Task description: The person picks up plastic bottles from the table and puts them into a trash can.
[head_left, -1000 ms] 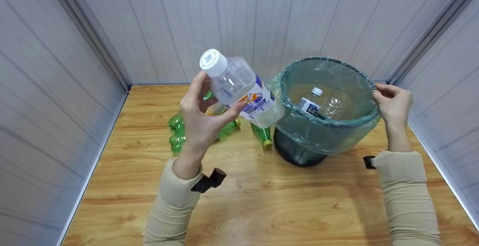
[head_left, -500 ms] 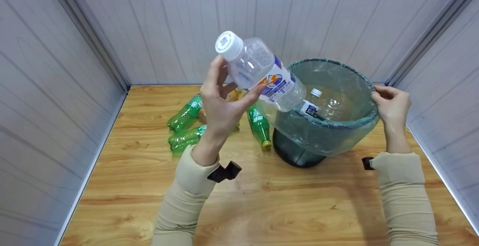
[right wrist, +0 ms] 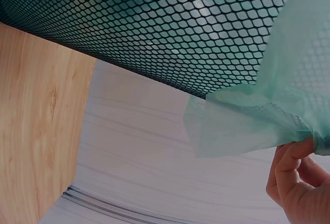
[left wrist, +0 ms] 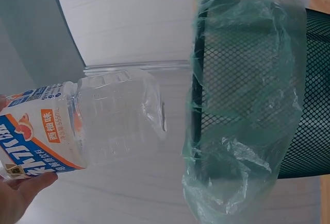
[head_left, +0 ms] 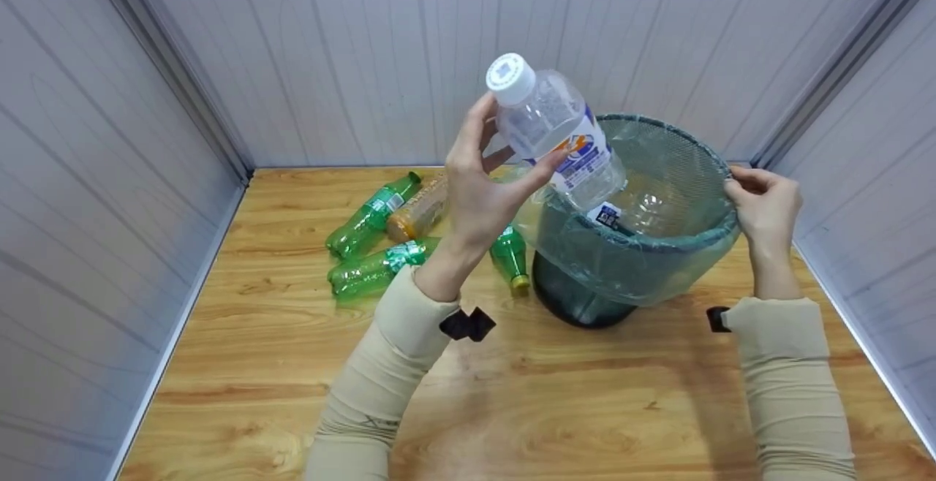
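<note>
My left hand grips a clear plastic bottle with a white cap and a blue, white and orange label. The bottle leans, cap up and to the left, its base above the left rim of a mesh waste bin. In the left wrist view, a gap separates the bottle's base from the bin. A thin green bag lines the bin and folds over its rim. On the right side, my right hand pinches the bag at the rim. Inside lies at least one clear bottle, partly hidden.
Left of the bin, green bottles lie on the wooden tabletop: one at the back left, one before it, one beside the bin. An orange-tinted bottle lies among them. Panel walls enclose the table's back and sides.
My left hand has carried the clear bottle rightward and up, from left of the bin to above its left rim. The right hand keeps its hold on the bag, almost unmoved.
</note>
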`<state>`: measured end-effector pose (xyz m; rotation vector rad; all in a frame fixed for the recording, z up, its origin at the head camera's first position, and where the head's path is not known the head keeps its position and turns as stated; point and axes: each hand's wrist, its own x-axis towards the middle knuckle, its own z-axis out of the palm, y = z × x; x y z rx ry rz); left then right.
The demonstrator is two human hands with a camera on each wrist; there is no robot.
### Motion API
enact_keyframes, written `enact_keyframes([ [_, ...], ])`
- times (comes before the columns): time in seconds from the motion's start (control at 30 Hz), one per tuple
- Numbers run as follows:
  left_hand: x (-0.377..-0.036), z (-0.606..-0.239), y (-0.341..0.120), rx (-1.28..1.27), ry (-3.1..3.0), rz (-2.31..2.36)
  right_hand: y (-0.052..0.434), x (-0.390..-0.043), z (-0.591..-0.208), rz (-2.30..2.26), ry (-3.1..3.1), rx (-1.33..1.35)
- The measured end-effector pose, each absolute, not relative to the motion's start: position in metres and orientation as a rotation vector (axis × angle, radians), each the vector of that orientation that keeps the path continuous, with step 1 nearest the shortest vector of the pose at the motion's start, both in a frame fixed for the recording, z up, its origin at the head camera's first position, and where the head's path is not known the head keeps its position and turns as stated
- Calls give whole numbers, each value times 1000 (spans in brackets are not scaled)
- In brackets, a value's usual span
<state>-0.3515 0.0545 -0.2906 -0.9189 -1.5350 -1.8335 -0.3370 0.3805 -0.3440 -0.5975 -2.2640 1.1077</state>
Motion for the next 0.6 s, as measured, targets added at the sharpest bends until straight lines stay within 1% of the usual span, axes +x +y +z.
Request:
enact_keyframes([
  [0.6, -362, -302, 98, -1022, -1844, -1685, 380, -336, -344, 1112, -2235, -565],
])
